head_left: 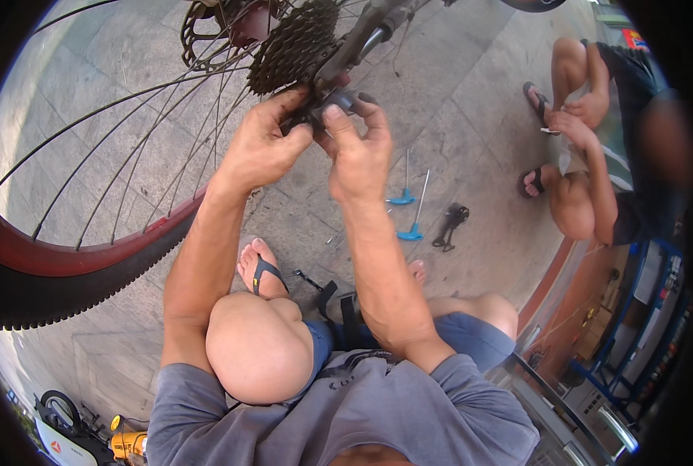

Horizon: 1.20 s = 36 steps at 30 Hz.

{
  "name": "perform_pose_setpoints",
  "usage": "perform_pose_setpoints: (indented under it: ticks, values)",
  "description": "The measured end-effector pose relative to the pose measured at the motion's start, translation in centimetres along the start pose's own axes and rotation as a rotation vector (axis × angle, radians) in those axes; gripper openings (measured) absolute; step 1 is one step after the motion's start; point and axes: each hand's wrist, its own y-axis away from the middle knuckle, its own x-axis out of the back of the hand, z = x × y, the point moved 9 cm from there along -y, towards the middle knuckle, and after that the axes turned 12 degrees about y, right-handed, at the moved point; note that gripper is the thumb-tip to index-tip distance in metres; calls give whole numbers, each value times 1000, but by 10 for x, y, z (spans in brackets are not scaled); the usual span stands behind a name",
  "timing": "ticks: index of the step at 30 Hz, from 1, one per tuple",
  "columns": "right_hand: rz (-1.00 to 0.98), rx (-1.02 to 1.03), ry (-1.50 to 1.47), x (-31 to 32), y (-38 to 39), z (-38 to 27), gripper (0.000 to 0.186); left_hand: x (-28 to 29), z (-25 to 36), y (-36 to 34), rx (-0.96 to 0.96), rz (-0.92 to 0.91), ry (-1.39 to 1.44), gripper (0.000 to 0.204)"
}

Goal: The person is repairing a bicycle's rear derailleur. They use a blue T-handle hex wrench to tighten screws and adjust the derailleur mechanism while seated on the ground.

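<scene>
Just below the bicycle's cassette (293, 46), both my hands are closed round a dark rear derailleur (338, 99) at the frame's end. My left hand (267, 144) pinches its left side, thumb and fingertips against it, close under the sprockets. With thumb and bent fingers, my right hand (359, 151) grips the right side. Fingers cover much of the part, so its lower portion is hidden. Dark smudges mark my left fingertips. Spokes and a brake disc (205, 35) lie to the left of the cassette.
The red-rimmed wheel with its knobby tyre (82, 299) curves across the left. Blue-handled hex keys (411, 233) and a black derailleur-like part (450, 226) lie on the paving, right of my forearm. A seated person (595, 140) is at the right, by a blue rack (633, 311).
</scene>
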Motion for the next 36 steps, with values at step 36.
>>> perform_pose_setpoints:
  ticks: [36]
  values:
    - [94, -96, 7, 15, 2, 30, 19, 9, 0, 0, 13, -12, -360, 54]
